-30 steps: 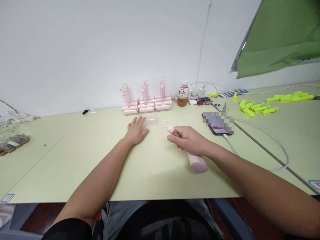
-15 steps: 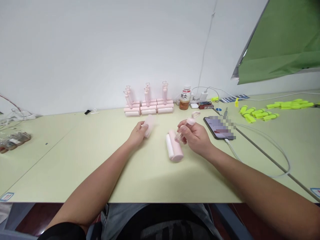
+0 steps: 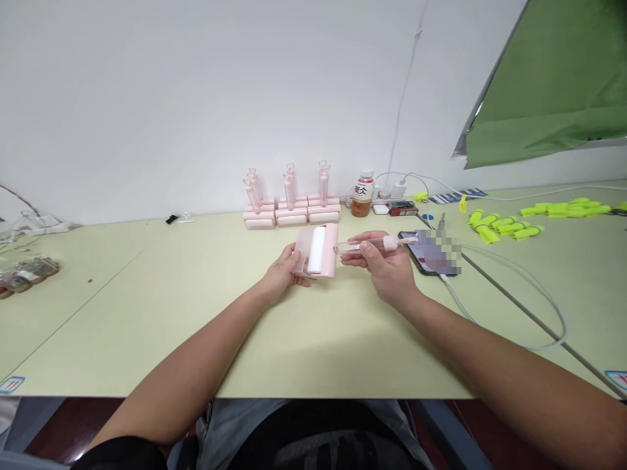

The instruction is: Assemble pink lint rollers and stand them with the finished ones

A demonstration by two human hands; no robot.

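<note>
Left hand (image 3: 281, 277) fingers pinch the clear cover beside the lint roller (image 3: 321, 258); right hand (image 3: 385, 271) fingers pinch its handle (image 3: 372, 245).

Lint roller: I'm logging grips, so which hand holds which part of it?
Right hand grips the clear handle; left hand holds the pink roller head by its left side.

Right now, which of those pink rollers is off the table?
The pink roller held between both hands; the others stand stacked by the wall.
</note>
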